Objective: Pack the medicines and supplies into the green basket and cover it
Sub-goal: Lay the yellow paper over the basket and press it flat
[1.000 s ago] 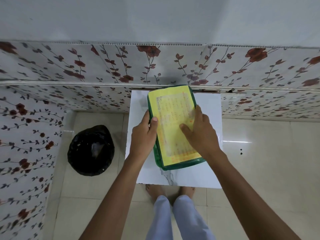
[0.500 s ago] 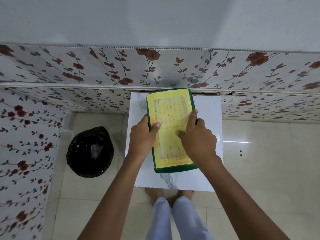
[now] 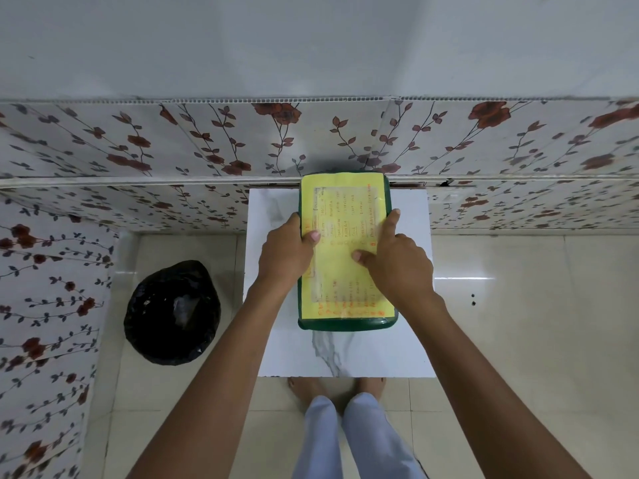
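Note:
The green basket (image 3: 346, 324) stands on the small white marble-look table (image 3: 408, 333), its long side running away from me. A yellow sheet with orange writing (image 3: 342, 209) lies flat over its top and hides everything inside. My left hand (image 3: 288, 252) grips the basket's left edge, thumb resting on the sheet. My right hand (image 3: 397, 261) holds the right edge, thumb on the sheet and index finger stretched along the rim.
A black plastic bag (image 3: 173, 312) sits on the tiled floor left of the table. A flowered wall panel (image 3: 173, 143) runs right behind the table. My bare feet (image 3: 337, 385) stand at the table's near edge.
The covered basket has turned from a slanted position to square with the table and sits closer to the wall. Both hands stayed on its sides.

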